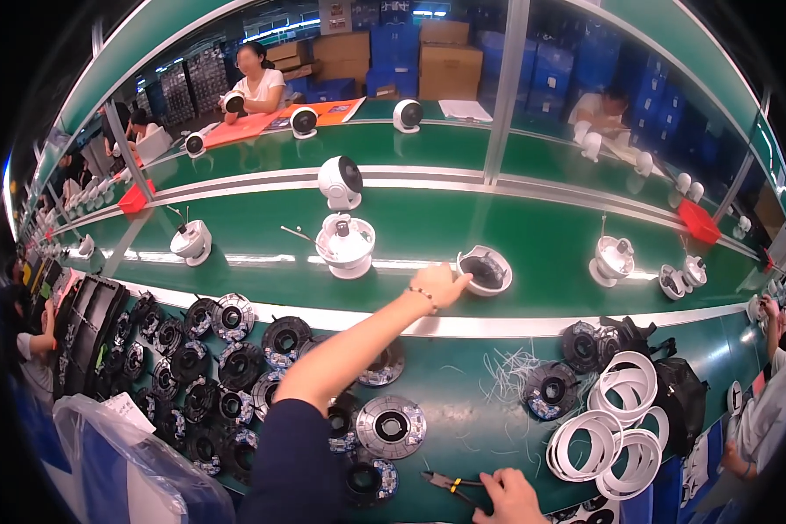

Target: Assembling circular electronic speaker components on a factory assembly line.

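Observation:
My left hand [439, 284] reaches across to the green conveyor and grips the rim of a white bowl-shaped housing [506, 278] with a dark part inside it. The thumb side of that hand is partly hidden. Low in the picture, my right hand [511, 498] holds the handles of small cutters [452, 485], whose jaws point left over the bench. Left of the cutters lies a grey round part with a circuit board [391, 427]. White cut strips [511, 375] are scattered between the cutters and the conveyor.
Several black round parts [237, 365] cover the bench at left. White rings [627, 389] are piled at right beside a black bag [679, 389]. On the conveyor stand open white housings [345, 244] and a white camera-like unit [340, 182]. Co-workers sit across the line and at both sides.

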`<state>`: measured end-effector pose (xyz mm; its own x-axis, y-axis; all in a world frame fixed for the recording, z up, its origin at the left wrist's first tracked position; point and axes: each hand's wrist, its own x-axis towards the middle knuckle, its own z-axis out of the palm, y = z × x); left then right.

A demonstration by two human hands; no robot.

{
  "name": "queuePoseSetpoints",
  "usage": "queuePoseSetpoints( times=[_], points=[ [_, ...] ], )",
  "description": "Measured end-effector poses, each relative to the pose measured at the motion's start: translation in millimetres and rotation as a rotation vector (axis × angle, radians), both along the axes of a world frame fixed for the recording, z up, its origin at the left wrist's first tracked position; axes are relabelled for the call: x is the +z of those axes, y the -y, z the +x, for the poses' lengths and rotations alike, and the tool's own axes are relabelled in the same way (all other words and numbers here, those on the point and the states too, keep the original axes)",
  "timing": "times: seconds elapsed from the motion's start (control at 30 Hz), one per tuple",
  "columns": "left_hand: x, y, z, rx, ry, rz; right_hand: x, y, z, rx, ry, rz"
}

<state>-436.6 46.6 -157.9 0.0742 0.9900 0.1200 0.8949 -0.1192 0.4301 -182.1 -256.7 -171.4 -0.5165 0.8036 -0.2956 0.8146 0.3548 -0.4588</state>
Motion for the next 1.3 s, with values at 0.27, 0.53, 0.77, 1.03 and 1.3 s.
queuePoseSetpoints(
  times=[0.27,0.53,0.77,1.03,1.3],
  points=[
    [15,44,-166,0.321,-0.150,0.408,103,-125,-64,0.012,-0.776,0.725],
    [-19,57,-198,0.451,-0.037,0.276,94,-271,-196,0.375,-0.121,0.810],
    [-14,51,-214,0.428,0.159,0.404,60,-303,-256,0.426,0.135,0.905],
    [-19,29,-214,0.369,0.171,0.486,43,-315,-272,0.388,0.160,0.878],
    [-18,28,-207,0.355,0.154,0.474,45,-312,-273,0.347,0.204,0.829]
  ],
)
